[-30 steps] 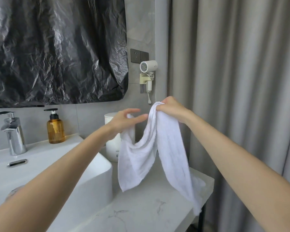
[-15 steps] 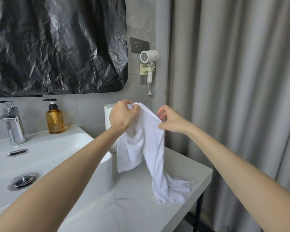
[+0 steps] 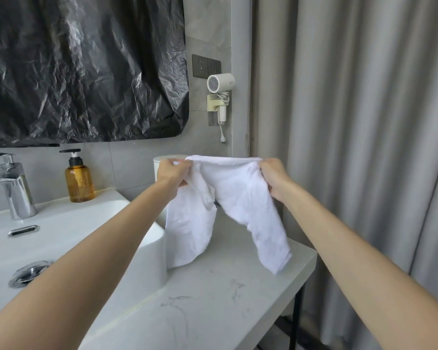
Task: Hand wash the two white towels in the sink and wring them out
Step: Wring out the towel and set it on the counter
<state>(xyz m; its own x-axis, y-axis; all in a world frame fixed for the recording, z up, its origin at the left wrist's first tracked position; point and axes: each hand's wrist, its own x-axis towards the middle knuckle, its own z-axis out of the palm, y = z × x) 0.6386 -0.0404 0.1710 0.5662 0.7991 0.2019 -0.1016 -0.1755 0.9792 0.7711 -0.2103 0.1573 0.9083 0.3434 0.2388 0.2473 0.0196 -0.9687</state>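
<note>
A white towel [image 3: 238,198] hangs stretched between both hands above the marble counter [image 3: 213,299], right of the sink. My left hand [image 3: 171,176] pinches its top left corner. My right hand [image 3: 276,179] grips the top right corner. The top edge is pulled taut and level; two flaps droop down, with their lower ends close to the counter. The white sink basin [image 3: 61,238] lies to the left with its chrome drain [image 3: 28,272] showing. Only one towel is visible.
A chrome faucet [image 3: 13,185] and an amber soap pump bottle [image 3: 79,180] stand at the back of the sink. A white cylindrical container [image 3: 162,162] sits behind the towel. A hair dryer [image 3: 219,84] hangs on the wall. Grey curtains [image 3: 352,122] close off the right side.
My hands have drawn apart, spreading the bunched towel out along its top edge. The trailing end that lay on the counter has lifted off it.
</note>
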